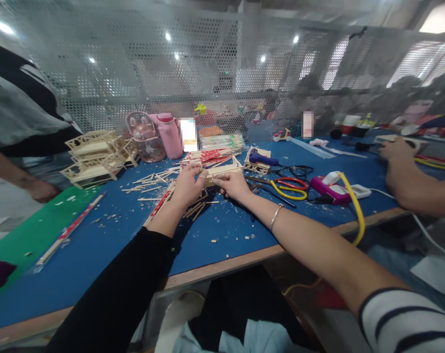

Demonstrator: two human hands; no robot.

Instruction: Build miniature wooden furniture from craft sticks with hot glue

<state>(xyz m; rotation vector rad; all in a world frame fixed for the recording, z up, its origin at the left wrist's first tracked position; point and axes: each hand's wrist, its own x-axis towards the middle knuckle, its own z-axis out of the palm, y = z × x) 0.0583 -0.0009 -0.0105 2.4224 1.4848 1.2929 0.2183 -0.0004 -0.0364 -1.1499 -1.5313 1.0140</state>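
A small wooden stick model (224, 169) is held low over the blue tabletop between my two hands. My left hand (187, 185) has its fingers closed on the model's left end. On the near side, my right hand (234, 185) pinches the model's lower edge with thumb and fingers. Loose thin sticks (197, 210) lie beneath and beside my left hand. Behind my right hand, a blue glue gun (262, 158) rests on another small wooden piece (257, 167). The undersides of both hands are hidden.
Stacked wooden models (95, 159), a pink bottle (170, 137) and a clear jug (143, 139) stand at the back left. Scissors (288, 189) and a purple power strip (331, 190) lie rightward. One person stands at left; another person's hand (399, 152) is at right.
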